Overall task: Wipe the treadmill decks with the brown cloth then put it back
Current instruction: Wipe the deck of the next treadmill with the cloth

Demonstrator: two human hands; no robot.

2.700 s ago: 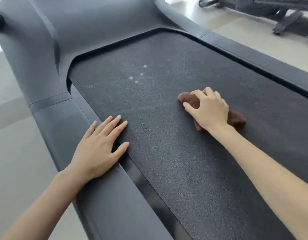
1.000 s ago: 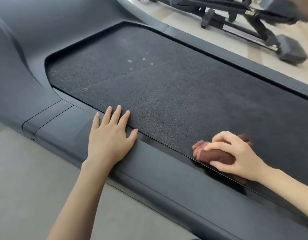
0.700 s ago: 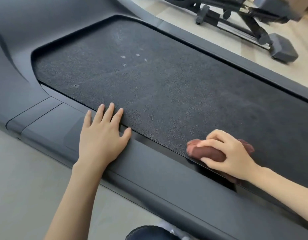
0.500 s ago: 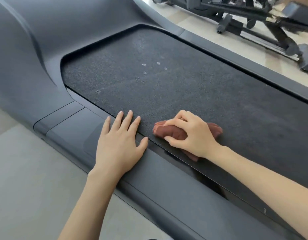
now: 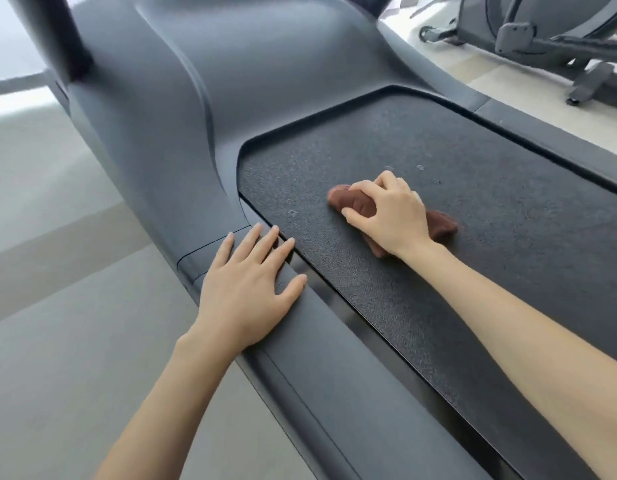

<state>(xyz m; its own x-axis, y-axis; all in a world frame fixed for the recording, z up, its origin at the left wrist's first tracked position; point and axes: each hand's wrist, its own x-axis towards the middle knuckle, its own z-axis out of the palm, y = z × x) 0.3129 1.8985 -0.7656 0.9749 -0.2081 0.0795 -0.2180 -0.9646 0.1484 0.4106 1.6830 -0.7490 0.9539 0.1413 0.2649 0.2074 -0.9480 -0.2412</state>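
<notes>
The treadmill's rough black deck (image 5: 507, 237) runs from the centre to the lower right. A bunched brown cloth (image 5: 352, 202) lies pressed on the deck near its front end, and my right hand (image 5: 390, 213) is closed over it, hiding its middle. One end of the cloth sticks out past my wrist on the right. My left hand (image 5: 248, 289) rests flat, fingers spread, on the grey left side rail (image 5: 334, 375), just left of the deck's edge. A few pale specks (image 5: 419, 167) dot the deck beyond the cloth.
The grey motor cover (image 5: 248, 81) rises ahead of the deck, with a dark upright post (image 5: 62, 36) at the far left. Grey floor (image 5: 57, 306) lies to the left. Another exercise machine (image 5: 542, 39) stands at the upper right beyond the right side rail (image 5: 559, 133).
My right hand has slid the cloth from the deck's near left edge forward and inward, toward the front end. My left hand stays flat on the side rail. The view has tilted up.
</notes>
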